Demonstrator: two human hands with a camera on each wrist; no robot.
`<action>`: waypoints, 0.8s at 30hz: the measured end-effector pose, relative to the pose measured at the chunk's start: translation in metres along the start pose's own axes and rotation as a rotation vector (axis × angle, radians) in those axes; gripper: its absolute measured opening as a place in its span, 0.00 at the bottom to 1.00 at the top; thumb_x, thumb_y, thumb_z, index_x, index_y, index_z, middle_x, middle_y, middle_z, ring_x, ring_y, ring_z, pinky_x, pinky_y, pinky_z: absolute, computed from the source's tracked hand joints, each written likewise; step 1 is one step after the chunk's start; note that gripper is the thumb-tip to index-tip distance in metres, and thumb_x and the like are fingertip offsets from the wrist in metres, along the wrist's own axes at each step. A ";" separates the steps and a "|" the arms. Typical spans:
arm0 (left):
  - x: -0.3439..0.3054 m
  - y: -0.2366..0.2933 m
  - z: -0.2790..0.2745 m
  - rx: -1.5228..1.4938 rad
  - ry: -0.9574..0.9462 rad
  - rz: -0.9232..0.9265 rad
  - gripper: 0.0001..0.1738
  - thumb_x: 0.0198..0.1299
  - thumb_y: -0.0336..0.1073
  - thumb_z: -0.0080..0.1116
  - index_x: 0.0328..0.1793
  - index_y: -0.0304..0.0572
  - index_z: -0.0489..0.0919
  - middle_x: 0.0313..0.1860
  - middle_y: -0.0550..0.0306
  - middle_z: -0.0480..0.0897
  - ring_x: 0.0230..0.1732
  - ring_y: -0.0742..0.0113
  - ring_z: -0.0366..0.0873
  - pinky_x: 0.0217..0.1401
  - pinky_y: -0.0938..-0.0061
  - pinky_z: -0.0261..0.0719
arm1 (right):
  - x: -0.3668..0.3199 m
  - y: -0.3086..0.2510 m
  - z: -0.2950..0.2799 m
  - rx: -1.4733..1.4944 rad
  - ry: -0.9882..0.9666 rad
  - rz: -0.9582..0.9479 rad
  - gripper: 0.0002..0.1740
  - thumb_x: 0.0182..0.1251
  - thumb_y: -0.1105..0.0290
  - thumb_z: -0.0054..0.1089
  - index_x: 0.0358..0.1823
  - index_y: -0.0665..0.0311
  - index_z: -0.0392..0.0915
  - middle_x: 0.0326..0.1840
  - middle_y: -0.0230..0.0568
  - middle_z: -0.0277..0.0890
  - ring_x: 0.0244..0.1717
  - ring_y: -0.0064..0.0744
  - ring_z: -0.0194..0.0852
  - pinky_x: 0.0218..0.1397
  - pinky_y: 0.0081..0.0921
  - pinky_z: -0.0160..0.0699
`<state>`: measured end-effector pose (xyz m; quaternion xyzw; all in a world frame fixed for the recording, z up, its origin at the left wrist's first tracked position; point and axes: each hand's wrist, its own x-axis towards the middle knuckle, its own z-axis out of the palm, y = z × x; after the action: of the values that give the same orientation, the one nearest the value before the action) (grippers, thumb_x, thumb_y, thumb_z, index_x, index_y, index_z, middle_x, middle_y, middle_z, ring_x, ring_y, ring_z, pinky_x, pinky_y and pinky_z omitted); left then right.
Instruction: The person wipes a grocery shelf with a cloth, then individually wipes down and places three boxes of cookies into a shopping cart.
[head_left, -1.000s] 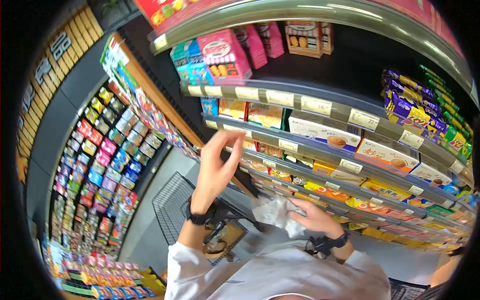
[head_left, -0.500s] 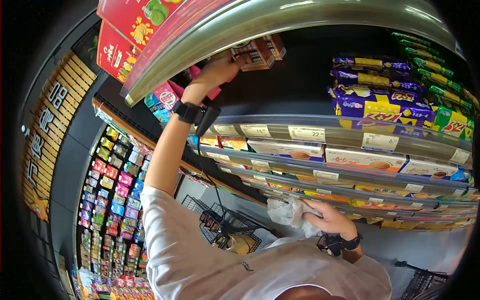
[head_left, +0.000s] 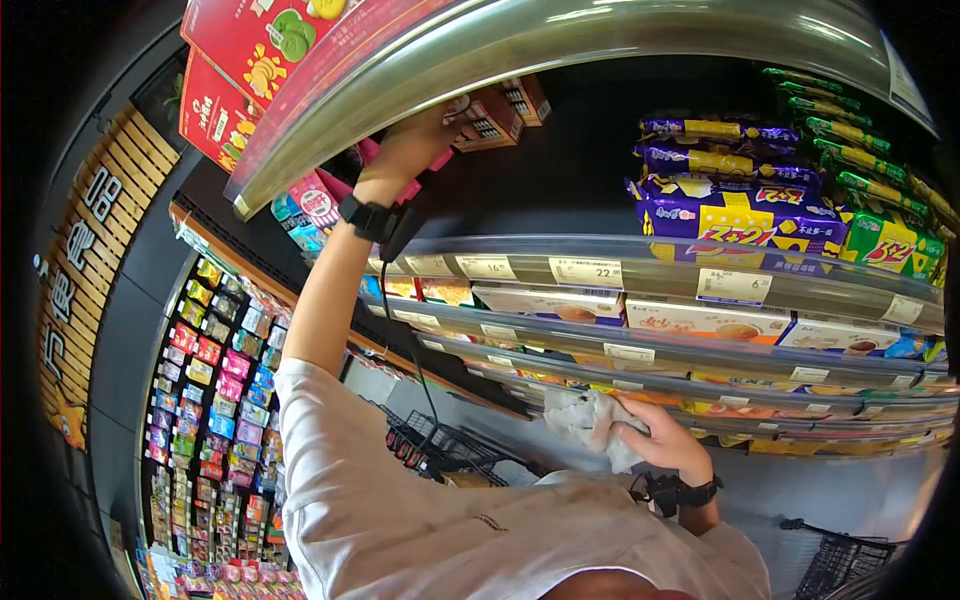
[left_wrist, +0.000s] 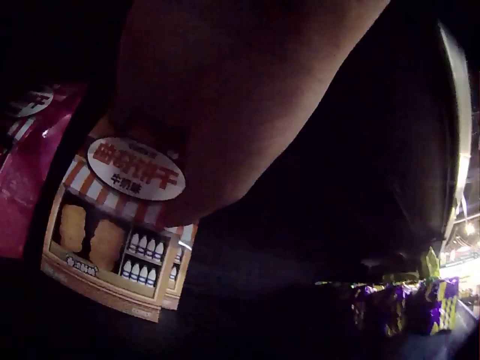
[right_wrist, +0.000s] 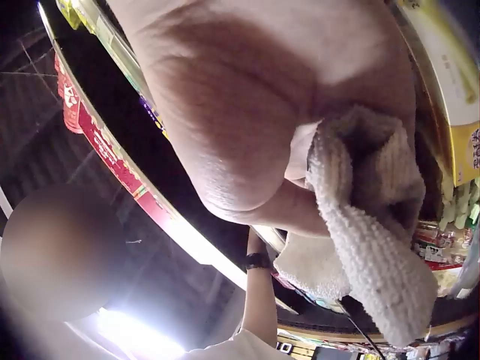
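My left hand (head_left: pixel 412 155) reaches deep into the upper shelf and grips the top of a brown cookie package (left_wrist: pixel 101 251). In the left wrist view the hand covers the package's upper part, and its fingertips are mostly hidden. The package front shows two cookies, small milk bottles and a striped awning. A similar brown package (head_left: pixel 527 100) stands right behind it. Pink packages (left_wrist: pixel 34 172) stand on its left. Low at the front of my body, my right hand (head_left: pixel 668 442) holds a bunched, off-white textured cloth (right_wrist: pixel 375 232) between thumb and fingers.
Purple biscuit packs (head_left: pixel 740 215) and green ones (head_left: pixel 890 245) fill the shelf's right end. A curved shelf edge (head_left: pixel 560 80) hangs over the left forearm. Boxed goods (head_left: pixel 710 320) line the shelf below. A black wire cart (head_left: pixel 450 445) stands lower left; another cart (head_left: pixel 845 560) is lower right.
My left hand has gone from in front of the lower shelves up into the upper shelf, onto the brown cookie package. The right hand keeps holding the cloth low down.
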<state>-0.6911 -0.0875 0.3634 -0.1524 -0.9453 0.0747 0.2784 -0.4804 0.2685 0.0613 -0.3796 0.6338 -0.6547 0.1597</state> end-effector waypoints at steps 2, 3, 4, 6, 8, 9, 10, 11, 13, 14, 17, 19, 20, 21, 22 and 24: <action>-0.018 -0.002 -0.004 0.061 0.121 0.017 0.31 0.62 0.48 0.69 0.68 0.45 0.78 0.66 0.39 0.79 0.65 0.40 0.77 0.68 0.56 0.75 | 0.002 -0.003 0.002 0.003 0.003 0.017 0.31 0.75 0.75 0.55 0.77 0.72 0.63 0.74 0.54 0.71 0.75 0.37 0.66 0.77 0.29 0.58; -0.027 0.009 -0.016 0.056 0.117 0.007 0.31 0.62 0.48 0.69 0.68 0.45 0.78 0.66 0.39 0.79 0.65 0.40 0.77 0.68 0.56 0.75 | 0.003 -0.004 0.004 0.009 0.008 0.028 0.31 0.75 0.75 0.54 0.77 0.72 0.63 0.74 0.54 0.71 0.75 0.37 0.66 0.77 0.29 0.58; -0.036 0.027 -0.031 0.026 -0.062 -0.089 0.27 0.61 0.47 0.70 0.64 0.47 0.82 0.64 0.42 0.80 0.61 0.41 0.80 0.63 0.57 0.78 | 0.004 -0.004 0.006 0.007 -0.003 0.038 0.31 0.75 0.75 0.54 0.77 0.72 0.63 0.74 0.54 0.71 0.75 0.37 0.66 0.77 0.29 0.58; -0.061 0.028 -0.023 -0.112 -0.061 -0.042 0.19 0.59 0.44 0.72 0.54 0.46 0.88 0.55 0.46 0.85 0.49 0.44 0.85 0.50 0.59 0.83 | 0.009 -0.002 0.011 -0.025 -0.033 0.021 0.30 0.75 0.75 0.55 0.77 0.73 0.63 0.74 0.53 0.71 0.75 0.37 0.67 0.77 0.29 0.59; -0.083 0.043 -0.028 -0.087 0.262 0.052 0.18 0.61 0.42 0.71 0.54 0.42 0.88 0.46 0.44 0.85 0.46 0.44 0.84 0.48 0.61 0.82 | 0.016 -0.013 0.018 -0.024 -0.079 0.070 0.30 0.76 0.74 0.55 0.77 0.73 0.63 0.73 0.53 0.72 0.74 0.36 0.67 0.77 0.29 0.60; -0.091 0.047 -0.035 -0.104 0.324 0.022 0.17 0.62 0.42 0.71 0.53 0.40 0.87 0.44 0.44 0.85 0.44 0.44 0.84 0.47 0.61 0.81 | 0.019 -0.018 0.023 -0.018 -0.106 0.112 0.30 0.76 0.74 0.55 0.77 0.74 0.63 0.73 0.53 0.72 0.73 0.35 0.68 0.76 0.29 0.61; -0.100 0.050 -0.044 -0.172 0.358 -0.009 0.17 0.62 0.41 0.70 0.52 0.38 0.88 0.46 0.44 0.85 0.45 0.44 0.84 0.47 0.63 0.81 | 0.021 -0.017 0.028 -0.023 -0.125 0.122 0.30 0.76 0.74 0.55 0.77 0.74 0.63 0.73 0.53 0.72 0.73 0.35 0.68 0.76 0.29 0.61; -0.112 0.054 -0.048 -0.139 0.459 -0.051 0.16 0.62 0.38 0.71 0.52 0.35 0.87 0.48 0.44 0.86 0.47 0.47 0.85 0.48 0.66 0.82 | 0.023 -0.014 0.034 -0.047 -0.109 0.102 0.29 0.76 0.74 0.56 0.76 0.73 0.64 0.71 0.52 0.73 0.71 0.33 0.69 0.75 0.29 0.62; -0.138 0.059 -0.051 -0.313 0.566 0.062 0.16 0.61 0.32 0.71 0.54 0.34 0.86 0.51 0.45 0.87 0.49 0.52 0.87 0.51 0.67 0.83 | 0.025 -0.011 0.047 -0.074 -0.137 0.097 0.29 0.76 0.73 0.56 0.75 0.73 0.65 0.69 0.50 0.75 0.69 0.31 0.69 0.74 0.29 0.64; -0.157 0.070 -0.055 -0.335 0.627 0.105 0.18 0.58 0.27 0.72 0.55 0.37 0.86 0.52 0.48 0.87 0.52 0.56 0.87 0.55 0.68 0.83 | 0.027 -0.011 0.054 -0.001 -0.057 0.170 0.28 0.75 0.72 0.58 0.73 0.74 0.68 0.67 0.46 0.76 0.68 0.32 0.70 0.73 0.29 0.64; -0.233 0.086 -0.065 -0.404 0.760 0.175 0.23 0.57 0.25 0.71 0.60 0.33 0.82 0.56 0.45 0.87 0.54 0.50 0.86 0.58 0.64 0.82 | 0.034 0.009 0.082 0.077 0.072 0.214 0.26 0.74 0.69 0.62 0.69 0.73 0.71 0.62 0.38 0.77 0.62 0.29 0.74 0.68 0.28 0.70; -0.294 0.100 -0.077 -0.563 0.703 0.063 0.23 0.57 0.25 0.71 0.60 0.32 0.81 0.56 0.43 0.86 0.53 0.48 0.85 0.57 0.62 0.82 | 0.043 0.014 0.107 0.271 0.498 0.280 0.25 0.77 0.71 0.57 0.71 0.72 0.68 0.64 0.42 0.76 0.62 0.28 0.74 0.68 0.28 0.70; -0.325 0.107 -0.083 -0.630 0.651 -0.020 0.23 0.56 0.25 0.72 0.59 0.33 0.82 0.56 0.43 0.87 0.53 0.47 0.85 0.57 0.63 0.82 | 0.048 0.009 0.121 0.263 0.446 0.301 0.25 0.77 0.71 0.57 0.71 0.72 0.68 0.64 0.42 0.76 0.62 0.28 0.74 0.68 0.28 0.70; -0.355 0.113 -0.086 -0.696 0.604 -0.104 0.23 0.56 0.26 0.73 0.58 0.34 0.82 0.55 0.44 0.87 0.52 0.47 0.85 0.56 0.63 0.83 | 0.055 0.000 0.134 0.341 0.410 0.268 0.26 0.78 0.70 0.57 0.72 0.71 0.67 0.65 0.42 0.75 0.63 0.28 0.73 0.68 0.28 0.70; -0.386 0.114 -0.082 -0.701 0.565 -0.168 0.23 0.55 0.26 0.73 0.58 0.35 0.82 0.53 0.44 0.87 0.51 0.47 0.85 0.56 0.62 0.83 | 0.063 -0.008 0.148 0.421 0.372 0.238 0.26 0.79 0.68 0.57 0.73 0.71 0.66 0.67 0.42 0.74 0.63 0.28 0.73 0.68 0.28 0.71; -0.442 0.112 -0.087 -0.702 0.491 -0.344 0.23 0.56 0.24 0.71 0.60 0.34 0.81 0.56 0.44 0.84 0.53 0.48 0.83 0.55 0.63 0.82 | 0.070 -0.010 0.179 0.515 0.268 0.279 0.26 0.80 0.68 0.56 0.74 0.70 0.67 0.67 0.42 0.74 0.64 0.28 0.72 0.68 0.27 0.71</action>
<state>-0.2629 -0.1231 0.1875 -0.0918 -0.8309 -0.3357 0.4341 -0.3984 0.0951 0.0751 -0.1465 0.5088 -0.8094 0.2541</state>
